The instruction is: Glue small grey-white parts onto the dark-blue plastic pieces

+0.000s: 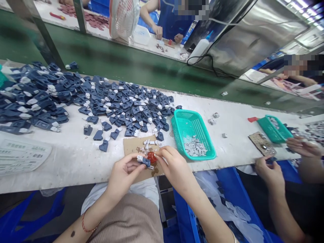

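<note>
My left hand (126, 169) grips a small dark blue plastic part (145, 161) with a white piece at one end, above a stained cardboard sheet (129, 145). Close to its right, my right hand (174, 167) has thumb and forefinger pinched together; what sits between the fingertips is too small to make out. A shallow red dish (152, 156) lies between the two hands, partly hidden by the fingers. Small light grey pieces (151, 142) are scattered over the cardboard. Beyond it spreads a big pile of similar blue parts (126, 104), many with white ends.
A green basket (212, 154) holding grey pieces stands right of the cardboard. Printed paper (22, 153) lies at the left. Another person's hands (270, 173) work at the right, near a smaller green basket (270, 135). A green partition (152, 72) runs behind the table.
</note>
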A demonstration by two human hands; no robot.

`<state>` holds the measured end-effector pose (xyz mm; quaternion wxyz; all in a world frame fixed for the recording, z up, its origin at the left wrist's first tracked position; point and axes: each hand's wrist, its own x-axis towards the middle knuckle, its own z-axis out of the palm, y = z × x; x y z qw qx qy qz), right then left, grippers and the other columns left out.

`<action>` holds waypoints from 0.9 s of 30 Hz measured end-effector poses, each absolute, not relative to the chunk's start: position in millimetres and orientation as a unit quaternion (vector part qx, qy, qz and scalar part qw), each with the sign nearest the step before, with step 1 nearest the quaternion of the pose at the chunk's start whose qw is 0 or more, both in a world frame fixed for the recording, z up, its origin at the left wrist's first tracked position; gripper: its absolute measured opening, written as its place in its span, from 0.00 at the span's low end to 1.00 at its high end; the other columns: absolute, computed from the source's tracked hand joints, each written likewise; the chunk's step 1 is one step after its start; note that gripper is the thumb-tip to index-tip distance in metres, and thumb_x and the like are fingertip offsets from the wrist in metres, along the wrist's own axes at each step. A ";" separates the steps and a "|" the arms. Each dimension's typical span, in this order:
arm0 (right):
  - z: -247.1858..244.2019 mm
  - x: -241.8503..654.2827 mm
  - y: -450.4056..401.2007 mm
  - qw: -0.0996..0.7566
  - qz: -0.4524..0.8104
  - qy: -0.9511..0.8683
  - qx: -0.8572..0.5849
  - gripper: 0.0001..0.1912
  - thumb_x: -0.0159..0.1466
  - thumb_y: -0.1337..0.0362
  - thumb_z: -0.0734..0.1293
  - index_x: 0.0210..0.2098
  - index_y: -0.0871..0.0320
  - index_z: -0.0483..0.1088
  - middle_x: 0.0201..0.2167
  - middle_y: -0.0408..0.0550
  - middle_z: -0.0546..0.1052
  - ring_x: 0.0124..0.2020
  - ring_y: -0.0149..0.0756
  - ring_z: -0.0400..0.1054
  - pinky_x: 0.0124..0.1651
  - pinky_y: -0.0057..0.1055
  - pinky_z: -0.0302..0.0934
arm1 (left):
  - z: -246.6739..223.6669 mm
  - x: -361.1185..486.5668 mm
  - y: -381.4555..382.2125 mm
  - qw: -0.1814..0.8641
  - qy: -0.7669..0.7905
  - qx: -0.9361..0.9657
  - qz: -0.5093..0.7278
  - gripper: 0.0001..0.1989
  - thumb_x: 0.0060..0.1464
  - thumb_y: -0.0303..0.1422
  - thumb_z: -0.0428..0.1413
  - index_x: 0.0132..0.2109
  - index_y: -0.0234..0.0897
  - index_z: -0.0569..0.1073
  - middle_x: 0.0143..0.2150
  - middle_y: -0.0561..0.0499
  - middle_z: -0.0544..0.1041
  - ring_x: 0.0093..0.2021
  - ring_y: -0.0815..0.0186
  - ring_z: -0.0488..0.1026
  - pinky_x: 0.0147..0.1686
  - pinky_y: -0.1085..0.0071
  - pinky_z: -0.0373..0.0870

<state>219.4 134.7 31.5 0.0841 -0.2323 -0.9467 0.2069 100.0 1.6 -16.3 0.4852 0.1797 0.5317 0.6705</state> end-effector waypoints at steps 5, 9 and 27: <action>45.0 225.9 141.3 0.105 0.489 -0.793 -0.347 0.07 0.62 0.60 0.67 0.35 0.56 0.76 0.35 0.49 0.80 0.38 0.40 0.74 0.43 0.37 0.68 | -7.4 101.6 2.8 0.492 0.526 0.160 0.675 0.12 0.48 0.32 0.62 0.42 0.40 0.75 0.40 0.48 0.82 0.40 0.60 0.80 0.45 0.66 0.76; 53.4 228.9 133.3 0.114 0.631 -0.660 -0.390 0.10 0.56 0.57 0.73 0.34 0.56 0.78 0.35 0.48 0.82 0.38 0.38 0.75 0.44 0.34 0.69 | 0.5 106.5 3.7 0.494 0.511 0.144 0.688 0.13 0.44 0.30 0.64 0.40 0.39 0.74 0.39 0.48 0.82 0.36 0.63 0.80 0.40 0.70 0.77; 66.2 226.8 101.5 0.160 0.545 -0.757 -0.322 0.03 0.57 0.64 0.72 0.31 0.55 0.79 0.34 0.48 0.79 0.39 0.37 0.73 0.43 0.33 0.67 | 9.2 117.5 -6.2 0.458 0.522 0.148 0.705 0.10 0.44 0.29 0.64 0.37 0.37 0.74 0.34 0.50 0.82 0.35 0.64 0.80 0.38 0.72 0.77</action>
